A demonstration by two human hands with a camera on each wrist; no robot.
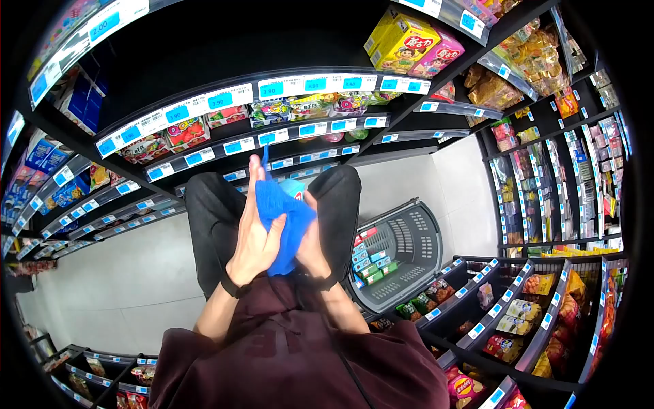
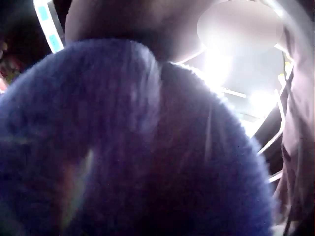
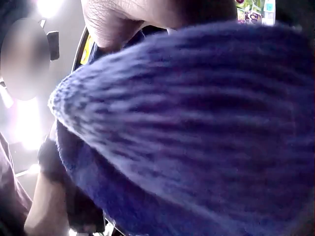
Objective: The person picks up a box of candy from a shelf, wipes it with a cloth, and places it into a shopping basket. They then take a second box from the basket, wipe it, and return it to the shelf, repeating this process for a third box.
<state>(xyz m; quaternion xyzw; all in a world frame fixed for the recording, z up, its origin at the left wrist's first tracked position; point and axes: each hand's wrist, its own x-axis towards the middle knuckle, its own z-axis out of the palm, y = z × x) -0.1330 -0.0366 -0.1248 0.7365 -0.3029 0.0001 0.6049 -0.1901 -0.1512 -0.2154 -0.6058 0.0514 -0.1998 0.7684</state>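
Observation:
A blue knitted cloth (image 1: 289, 221) is bunched between the two hands in front of the lap. The left hand (image 1: 252, 242) has its fingers pointing up along the cloth's left side, its thumb laid over the fabric. On the right side, the right hand (image 1: 310, 238) grips the cloth, its fingers partly hidden behind it. A light-blue packet (image 1: 293, 187) shows between the hands at the cloth's upper edge. Cloth (image 2: 113, 128) fills most of the left wrist view. Ribbed cloth (image 3: 197, 113) covers much of the right wrist view, below a hand's skin (image 3: 113, 24).
A grey basket (image 1: 415, 273) with several small boxes (image 1: 371, 262) stands on the floor to the right. Priced shelves (image 1: 286, 85) of snacks run across the front; more shelving (image 1: 538, 307) stands to the right. Pale floor (image 1: 129, 273) shows at left.

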